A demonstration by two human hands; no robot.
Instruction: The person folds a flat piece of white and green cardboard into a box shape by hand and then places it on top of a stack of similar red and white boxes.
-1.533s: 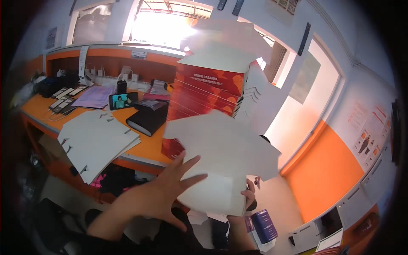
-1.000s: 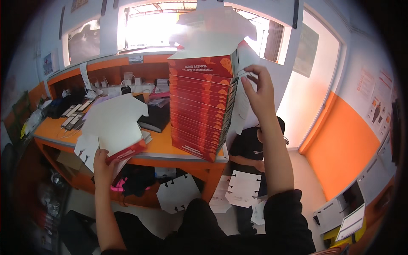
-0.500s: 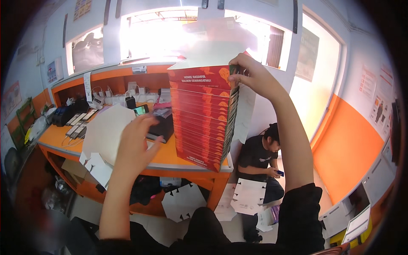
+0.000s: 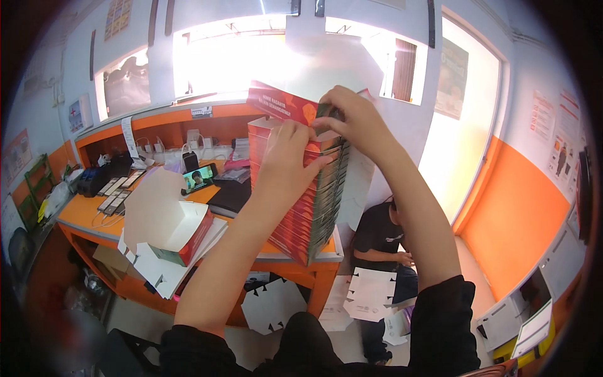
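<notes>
A tall stack of nested red and green cardboard boxes point(image 4: 295, 207) stands at the front right corner of the desk. The topmost red box point(image 4: 276, 103) is tilted and lifted a little off the stack, with its large white lid flap point(image 4: 333, 66) standing up behind. My right hand point(image 4: 355, 119) grips this box at its near right corner, fingers over the rim. Against the same corner, from below, my left hand point(image 4: 289, 157) has its fingertips pressed, with its thumb along the edge of the box beneath. The two hands' fingers nearly meet.
An opened red box point(image 4: 196, 235) lies on flat white cardboard sheets point(image 4: 166, 276) at the desk's left. Behind are a propped phone playing video point(image 4: 200, 178), a black case point(image 4: 231, 198) and several phones point(image 4: 116, 195). A seated person point(image 4: 380, 232) is right of the desk.
My left hand has moved right and up from beside the stack to the top box's corner. The top box has tilted and risen. The opened box at left has come into view.
</notes>
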